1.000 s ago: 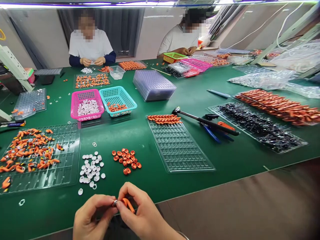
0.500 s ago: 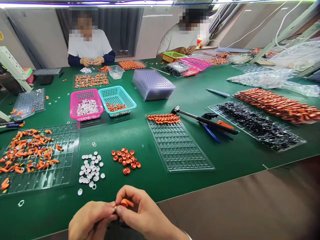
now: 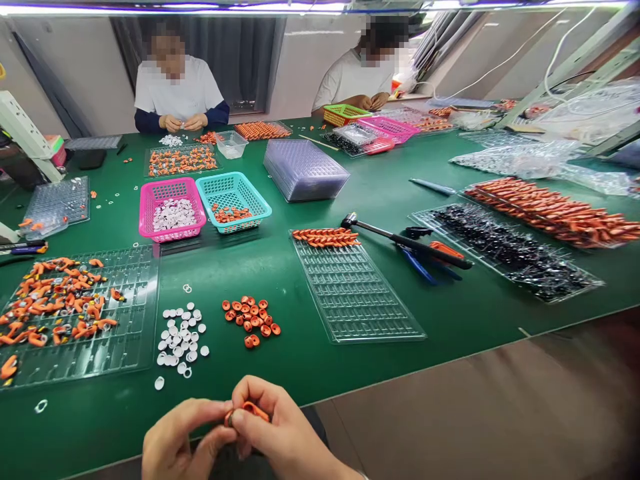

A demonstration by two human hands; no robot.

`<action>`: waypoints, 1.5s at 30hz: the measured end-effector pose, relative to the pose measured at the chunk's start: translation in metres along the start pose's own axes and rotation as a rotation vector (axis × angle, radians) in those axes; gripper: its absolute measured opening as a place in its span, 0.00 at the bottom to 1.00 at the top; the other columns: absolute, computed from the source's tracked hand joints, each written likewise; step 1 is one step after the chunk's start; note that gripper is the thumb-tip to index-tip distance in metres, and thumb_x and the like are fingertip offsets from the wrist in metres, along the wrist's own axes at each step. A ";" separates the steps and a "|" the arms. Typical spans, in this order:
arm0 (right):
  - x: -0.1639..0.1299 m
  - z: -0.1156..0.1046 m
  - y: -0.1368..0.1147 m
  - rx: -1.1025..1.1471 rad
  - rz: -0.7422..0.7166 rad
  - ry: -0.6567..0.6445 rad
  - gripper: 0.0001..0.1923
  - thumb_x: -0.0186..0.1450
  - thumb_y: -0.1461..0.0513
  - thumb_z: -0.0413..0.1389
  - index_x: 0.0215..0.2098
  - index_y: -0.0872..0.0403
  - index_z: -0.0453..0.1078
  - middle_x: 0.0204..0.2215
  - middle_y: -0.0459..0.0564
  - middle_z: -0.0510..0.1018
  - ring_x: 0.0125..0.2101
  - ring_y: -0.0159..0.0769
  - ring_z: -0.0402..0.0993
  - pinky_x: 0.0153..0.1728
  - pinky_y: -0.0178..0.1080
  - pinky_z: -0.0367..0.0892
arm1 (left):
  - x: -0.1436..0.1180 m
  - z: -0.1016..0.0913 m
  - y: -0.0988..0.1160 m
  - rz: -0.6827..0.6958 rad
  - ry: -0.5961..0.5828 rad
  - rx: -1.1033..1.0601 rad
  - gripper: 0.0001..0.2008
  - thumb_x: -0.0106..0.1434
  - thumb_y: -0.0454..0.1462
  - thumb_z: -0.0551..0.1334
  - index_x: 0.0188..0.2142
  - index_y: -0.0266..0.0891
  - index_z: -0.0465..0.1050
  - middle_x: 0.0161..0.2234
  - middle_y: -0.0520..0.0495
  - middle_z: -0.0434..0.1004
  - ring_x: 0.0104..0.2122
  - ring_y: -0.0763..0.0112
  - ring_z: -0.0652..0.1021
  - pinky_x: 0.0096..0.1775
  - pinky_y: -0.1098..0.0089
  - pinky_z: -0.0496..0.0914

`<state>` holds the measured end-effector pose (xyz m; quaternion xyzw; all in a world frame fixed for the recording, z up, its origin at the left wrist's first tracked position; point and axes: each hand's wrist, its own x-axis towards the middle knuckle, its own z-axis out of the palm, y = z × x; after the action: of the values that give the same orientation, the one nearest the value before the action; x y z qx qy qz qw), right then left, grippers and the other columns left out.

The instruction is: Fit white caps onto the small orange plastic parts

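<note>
I'm looking at a small assembly workshop: a long green worktable (image 3: 350,200), clear compartment trays (image 3: 356,297) of orange parts (image 3: 250,322), co-workers (image 3: 177,90) seated opposite.

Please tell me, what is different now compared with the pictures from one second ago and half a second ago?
Both hands, the left hand and the right hand, sank a little toward the near table edge and kept pinching the same small orange part between their fingertips. Nothing was picked up or let go. The white rings, the orange caps and the clear tray stayed where they were.
</note>
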<state>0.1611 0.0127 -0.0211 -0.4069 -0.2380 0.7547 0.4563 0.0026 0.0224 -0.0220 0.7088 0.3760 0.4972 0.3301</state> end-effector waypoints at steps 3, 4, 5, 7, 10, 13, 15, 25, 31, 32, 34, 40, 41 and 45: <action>0.003 0.001 0.001 0.150 0.021 -0.021 0.25 0.47 0.50 0.72 0.24 0.56 0.66 0.16 0.38 0.70 0.15 0.22 0.62 0.20 0.28 0.61 | 0.006 0.001 -0.001 -0.120 0.000 -0.060 0.10 0.61 0.39 0.70 0.43 0.47 0.79 0.32 0.52 0.85 0.31 0.69 0.84 0.35 0.77 0.78; 0.004 0.001 0.001 0.188 0.036 -0.031 0.23 0.47 0.51 0.72 0.24 0.56 0.66 0.16 0.38 0.71 0.15 0.22 0.62 0.20 0.28 0.61 | 0.008 0.001 -0.001 -0.109 -0.031 -0.077 0.08 0.62 0.40 0.69 0.42 0.47 0.80 0.32 0.52 0.84 0.32 0.69 0.83 0.35 0.76 0.78; 0.004 0.001 0.001 0.219 0.050 -0.042 0.22 0.48 0.52 0.72 0.24 0.56 0.67 0.17 0.39 0.71 0.15 0.22 0.62 0.20 0.28 0.62 | 0.010 0.000 -0.001 -0.095 -0.067 -0.088 0.07 0.62 0.40 0.69 0.41 0.47 0.80 0.33 0.51 0.83 0.32 0.69 0.82 0.35 0.76 0.78; 0.005 0.001 0.001 0.263 0.069 -0.068 0.20 0.49 0.55 0.72 0.25 0.57 0.68 0.17 0.39 0.72 0.15 0.22 0.64 0.21 0.28 0.63 | 0.013 -0.002 -0.002 -0.088 -0.112 -0.085 0.06 0.63 0.39 0.68 0.41 0.47 0.80 0.33 0.51 0.81 0.32 0.69 0.81 0.34 0.75 0.78; 0.004 0.000 0.003 0.318 0.092 -0.109 0.19 0.50 0.56 0.73 0.28 0.58 0.71 0.20 0.42 0.75 0.19 0.25 0.70 0.26 0.30 0.67 | 0.015 -0.003 0.000 -0.079 -0.105 -0.043 0.05 0.63 0.40 0.67 0.40 0.46 0.79 0.31 0.51 0.78 0.29 0.71 0.80 0.30 0.76 0.76; 0.002 0.000 0.006 0.403 0.105 -0.159 0.18 0.51 0.57 0.73 0.30 0.60 0.74 0.22 0.44 0.76 0.23 0.26 0.73 0.32 0.32 0.69 | 0.016 -0.002 0.003 -0.004 -0.083 0.040 0.05 0.64 0.41 0.67 0.38 0.43 0.78 0.30 0.51 0.76 0.28 0.71 0.78 0.29 0.76 0.75; 0.001 0.000 0.009 0.457 0.103 -0.193 0.17 0.52 0.58 0.73 0.31 0.61 0.75 0.22 0.44 0.76 0.24 0.25 0.73 0.32 0.31 0.68 | 0.018 -0.002 0.006 0.071 -0.087 0.110 0.07 0.65 0.41 0.66 0.37 0.41 0.77 0.30 0.50 0.75 0.28 0.71 0.77 0.29 0.76 0.74; 0.002 -0.002 0.017 0.549 0.116 -0.227 0.16 0.53 0.59 0.73 0.33 0.62 0.77 0.25 0.46 0.77 0.27 0.27 0.74 0.35 0.32 0.67 | 0.028 -0.001 0.017 0.268 -0.066 0.316 0.08 0.68 0.40 0.63 0.36 0.37 0.75 0.29 0.49 0.75 0.29 0.71 0.74 0.32 0.73 0.71; 0.002 -0.004 0.016 0.508 -0.015 -0.201 0.16 0.53 0.59 0.73 0.34 0.58 0.76 0.27 0.45 0.77 0.23 0.22 0.69 0.28 0.26 0.63 | 0.022 -0.003 0.013 0.280 -0.097 0.344 0.07 0.67 0.39 0.64 0.36 0.37 0.74 0.28 0.48 0.75 0.30 0.68 0.74 0.33 0.71 0.72; 0.002 -0.005 0.017 0.492 -0.046 -0.196 0.16 0.53 0.59 0.73 0.34 0.58 0.76 0.27 0.45 0.78 0.23 0.21 0.68 0.27 0.26 0.62 | 0.021 -0.003 0.012 0.276 -0.110 0.343 0.06 0.67 0.39 0.64 0.37 0.37 0.74 0.29 0.48 0.75 0.31 0.67 0.74 0.33 0.70 0.72; 0.002 -0.007 0.018 0.463 -0.088 -0.178 0.16 0.52 0.60 0.74 0.34 0.57 0.76 0.28 0.45 0.79 0.23 0.22 0.69 0.26 0.25 0.63 | 0.019 -0.004 0.009 0.273 -0.124 0.338 0.06 0.67 0.39 0.64 0.38 0.37 0.74 0.29 0.47 0.76 0.32 0.66 0.74 0.34 0.68 0.72; 0.002 -0.010 0.021 0.411 -0.142 -0.135 0.10 0.56 0.59 0.71 0.32 0.54 0.78 0.26 0.47 0.82 0.20 0.26 0.71 0.19 0.27 0.68 | 0.018 -0.008 0.011 0.330 -0.102 0.296 0.05 0.63 0.31 0.67 0.40 0.36 0.75 0.30 0.47 0.77 0.32 0.66 0.75 0.33 0.68 0.73; 0.001 -0.010 0.021 0.394 -0.147 -0.120 0.10 0.56 0.58 0.71 0.32 0.54 0.79 0.26 0.47 0.82 0.20 0.27 0.71 0.20 0.29 0.70 | 0.018 -0.009 0.012 0.337 -0.109 0.291 0.06 0.63 0.29 0.67 0.40 0.36 0.75 0.30 0.47 0.77 0.33 0.66 0.75 0.34 0.68 0.74; -0.002 -0.011 0.021 0.288 -0.174 -0.090 0.11 0.56 0.56 0.71 0.32 0.54 0.82 0.22 0.46 0.80 0.19 0.27 0.72 0.21 0.30 0.71 | 0.020 -0.009 0.014 0.353 -0.134 0.294 0.07 0.63 0.28 0.67 0.40 0.37 0.76 0.30 0.47 0.79 0.33 0.65 0.76 0.34 0.67 0.76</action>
<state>0.1603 0.0010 -0.0417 -0.2813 -0.1820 0.7560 0.5623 0.0011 0.0335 0.0015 0.8354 0.2921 0.4389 0.1556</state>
